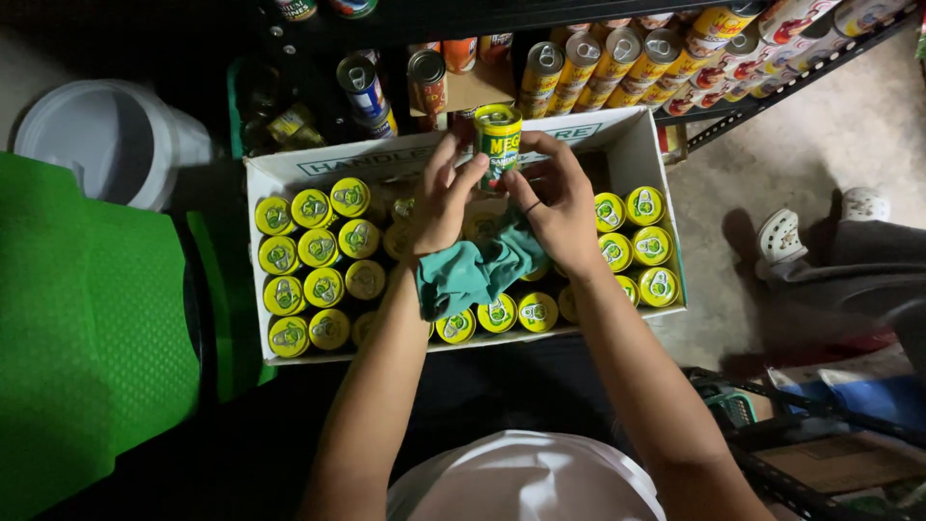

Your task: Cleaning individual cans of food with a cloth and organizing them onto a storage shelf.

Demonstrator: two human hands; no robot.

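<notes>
Both hands hold one yellow and green tin can (pixel 499 143) upright above an open white cardboard box (pixel 637 154). My left hand (pixel 442 198) grips the can's left side and also clutches a teal cloth (pixel 477 272) that hangs beneath. My right hand (pixel 557 198) holds the can's right side with the fingers curled round it. The box is packed with several upright cans with yellow lids (pixel 313 253) on the left and more cans (pixel 644 246) on the right.
A dark metal shelf (pixel 772 92) behind the box carries rows of tin cans (pixel 617 63). A white bucket (pixel 106 140) stands at the left above a green plastic surface (pixel 87 338). Another person's white shoes (pixel 781 236) show on the concrete floor at the right.
</notes>
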